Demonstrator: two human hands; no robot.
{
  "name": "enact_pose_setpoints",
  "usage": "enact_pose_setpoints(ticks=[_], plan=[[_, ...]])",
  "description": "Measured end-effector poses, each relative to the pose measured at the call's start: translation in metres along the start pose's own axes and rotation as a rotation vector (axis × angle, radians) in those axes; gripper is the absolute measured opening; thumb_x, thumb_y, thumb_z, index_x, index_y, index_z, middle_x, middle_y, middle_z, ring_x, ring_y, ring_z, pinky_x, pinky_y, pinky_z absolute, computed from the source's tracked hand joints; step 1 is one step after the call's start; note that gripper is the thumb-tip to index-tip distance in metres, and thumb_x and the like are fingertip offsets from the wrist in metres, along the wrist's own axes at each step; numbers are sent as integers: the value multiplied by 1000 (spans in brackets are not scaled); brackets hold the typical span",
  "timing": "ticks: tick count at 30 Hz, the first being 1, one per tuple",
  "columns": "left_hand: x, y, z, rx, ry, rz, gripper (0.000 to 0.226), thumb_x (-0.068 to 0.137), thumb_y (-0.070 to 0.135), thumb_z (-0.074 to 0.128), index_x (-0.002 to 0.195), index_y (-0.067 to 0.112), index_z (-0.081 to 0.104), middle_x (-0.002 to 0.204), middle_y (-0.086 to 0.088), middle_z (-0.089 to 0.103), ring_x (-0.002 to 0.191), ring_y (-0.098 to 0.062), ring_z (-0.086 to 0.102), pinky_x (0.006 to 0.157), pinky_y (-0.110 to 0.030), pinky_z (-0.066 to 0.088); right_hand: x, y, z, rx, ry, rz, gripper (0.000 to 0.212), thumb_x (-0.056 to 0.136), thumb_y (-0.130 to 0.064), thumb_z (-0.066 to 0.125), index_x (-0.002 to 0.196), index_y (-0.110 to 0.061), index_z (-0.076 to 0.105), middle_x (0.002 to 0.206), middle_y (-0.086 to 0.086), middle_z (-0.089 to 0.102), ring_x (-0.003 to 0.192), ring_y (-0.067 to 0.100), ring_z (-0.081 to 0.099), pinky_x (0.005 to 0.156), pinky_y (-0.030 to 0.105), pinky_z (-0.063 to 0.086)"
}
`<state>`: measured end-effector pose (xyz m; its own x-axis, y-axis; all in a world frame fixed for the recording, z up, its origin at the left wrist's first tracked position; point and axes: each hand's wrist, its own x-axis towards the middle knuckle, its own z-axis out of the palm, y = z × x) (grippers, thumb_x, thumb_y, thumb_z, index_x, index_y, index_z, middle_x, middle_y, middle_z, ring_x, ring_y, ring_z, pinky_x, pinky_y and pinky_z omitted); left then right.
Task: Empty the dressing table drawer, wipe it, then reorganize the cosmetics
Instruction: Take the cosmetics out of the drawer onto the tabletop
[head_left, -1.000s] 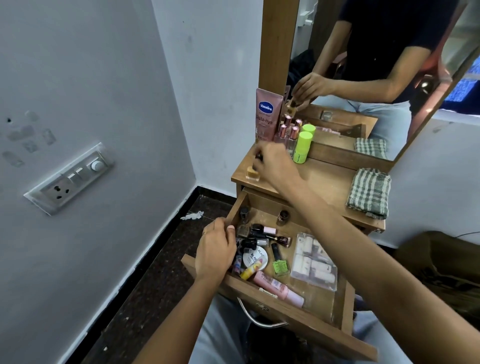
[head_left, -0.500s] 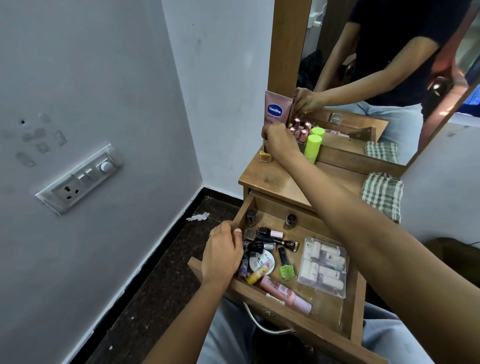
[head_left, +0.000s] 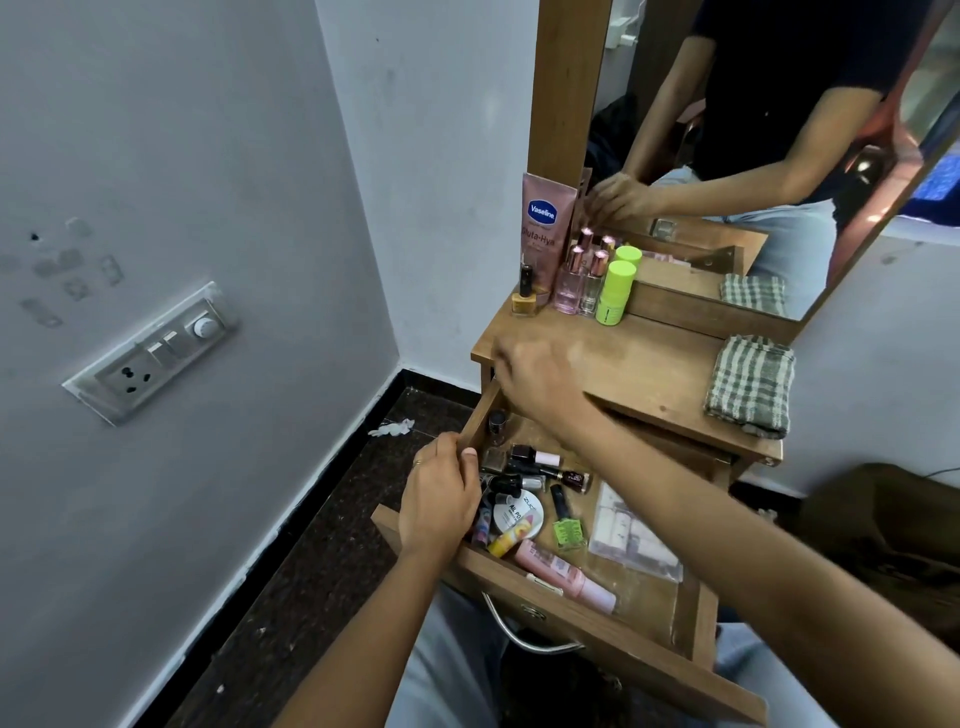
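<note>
Left hand (head_left: 441, 493) grip on drawer (head_left: 704, 623) wall. Right hand (head_left: 540, 384) blurred, grip unreadable; could topple upright nail polish bottle (head_left: 497, 422), drawer 11 o'clock.

Left hand (head_left: 441, 493) sits low and close to me, back of it up, fingers curled over the outer side of the drawer wall (head_left: 480, 415), thumb hooked on the inner side, gripping it. There's a ring on one finger. Left forearm runs up from the bottom of view. Right arm reaches in from the lower right, long and nearly straight, passing just right of the left hand. Right hand (head_left: 535, 384) is out ahead, knuckles up, fingers bent down to the left, too blurred to tell if they hold anything
</note>
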<state>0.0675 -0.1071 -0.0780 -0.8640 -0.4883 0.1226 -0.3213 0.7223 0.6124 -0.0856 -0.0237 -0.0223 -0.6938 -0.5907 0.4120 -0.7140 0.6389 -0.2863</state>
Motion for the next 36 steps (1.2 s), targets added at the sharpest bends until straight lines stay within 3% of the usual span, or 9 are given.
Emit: enact_pose_setpoints(ticks=[4, 7, 10, 14, 19, 23, 26, 29, 36], plan=[[1, 0, 2, 22, 8, 14, 26, 102, 29, 41, 117, 12, 55, 111, -7, 62, 105, -21, 58, 76, -32, 50, -42, 0, 37, 54, -238, 258, 24, 89, -10, 56, 113, -6, 57, 111, 13, 59, 100, 34, 60, 79, 39, 50], [1, 0, 2, 30, 14, 16, 30, 102, 29, 41, 122, 11, 54, 113, -7, 62, 106, -20, 58, 74, -26, 47, -50, 5, 57, 171, -290, 411, 38, 85, -16, 68, 119, -8, 53, 118, 12, 57, 106, 30, 59, 86, 38, 50], [0, 0, 1, 26, 14, 18, 31, 102, 29, 41, 124, 12, 54, 115, -7, 62, 107, -18, 58, 77, -27, 49, -51, 7, 73, 323, -291, 475, 38, 83, -15, 71, 118, -9, 55, 117, 12, 59, 107, 28, 60, 87, 33, 48], [0, 0, 1, 17, 21, 17, 30, 102, 29, 42, 122, 12, 55, 115, -6, 62, 107, -18, 58, 78, -29, 50, -53, 6, 80, 404, -239, 462, 30, 86, -10, 66, 115, -10, 58, 113, 11, 64, 105, 25, 61, 85, 29, 48], [1, -1, 1, 25, 4, 16, 29, 102, 29, 41, 121, 12, 54, 114, -8, 62, 105, -21, 59, 75, -30, 48, -45, -2, 53, 309, -131, 320, 23, 85, -21, 63, 106, -11, 59, 96, 9, 66, 86, 25, 63, 75, 38, 53], [1, 0, 0, 5, -7, 19, 26, 102, 29, 40, 117, 13, 54, 113, -7, 61, 105, -21, 58, 76, -30, 46, -12, 5, 7, 322, 52, 234, 20, 87, -17, 66, 105, -9, 60, 86, 5, 66, 72, 16, 62, 63, 20, 52], [0, 1, 0, 9, -4, 13, 27, 103, 30, 40, 119, 13, 54, 114, -6, 61, 106, -18, 58, 74, -24, 43, 22, 28, -11, 310, 148, 331, 27, 86, -14, 68, 111, -8, 58, 93, 6, 66, 80, 18, 65, 71, 32, 57], [0, 1, -1, 15, 2, 11, 27, 103, 31, 40, 118, 14, 54, 114, -4, 61, 107, -16, 56, 74, -22, 40, 40, 51, -7, 243, 125, 464, 31, 86, -13, 68, 114, -6, 55, 101, 11, 64, 91, 23, 63, 78, 38, 55], [2, -2, 1, 15, 0, 16, 28, 103, 32, 39, 120, 15, 54, 115, -2, 60, 109, -14, 54, 75, -22, 39, 48, 68, 17, 360, 216, 556, 33, 84, -1, 67, 114, -4, 54, 110, 12, 62, 99, 24, 61, 87, 37, 53]])
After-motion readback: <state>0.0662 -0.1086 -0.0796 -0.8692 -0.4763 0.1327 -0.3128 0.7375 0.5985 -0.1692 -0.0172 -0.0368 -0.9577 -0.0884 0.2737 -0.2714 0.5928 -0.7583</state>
